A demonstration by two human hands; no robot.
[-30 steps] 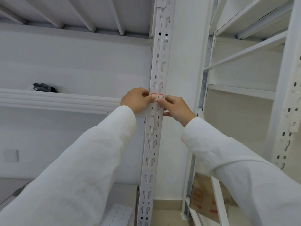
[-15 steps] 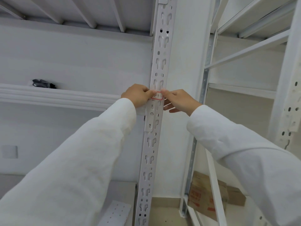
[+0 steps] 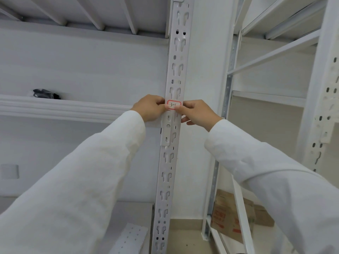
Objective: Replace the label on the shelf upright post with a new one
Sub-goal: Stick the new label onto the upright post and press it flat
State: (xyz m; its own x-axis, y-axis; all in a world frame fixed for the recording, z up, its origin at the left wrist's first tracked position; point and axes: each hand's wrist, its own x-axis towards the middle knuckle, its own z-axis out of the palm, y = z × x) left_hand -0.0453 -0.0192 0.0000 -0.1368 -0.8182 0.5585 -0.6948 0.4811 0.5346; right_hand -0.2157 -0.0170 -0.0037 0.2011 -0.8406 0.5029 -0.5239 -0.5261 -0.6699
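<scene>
A white perforated upright post (image 3: 171, 162) runs from top to bottom through the middle of the view. A small white label (image 3: 173, 105) with a red border and handwritten "3-1" sits flat on the post's face at shelf height. My left hand (image 3: 149, 110) presses the label's left edge with its fingertips. My right hand (image 3: 197, 112) presses the label's right edge with the thumb, the other fingers curled below. Both arms wear white sleeves.
A white shelf beam (image 3: 64, 108) meets the post on the left, with a dark object (image 3: 45, 94) lying on that shelf. A second white rack (image 3: 319, 107) stands at right. Cardboard boxes (image 3: 231, 215) sit on the floor at lower right.
The view has tilted slightly upward. My right hand rose and shifted its thumb off the label's middle to its right edge, so the writing now shows. My left hand stays at the left edge.
</scene>
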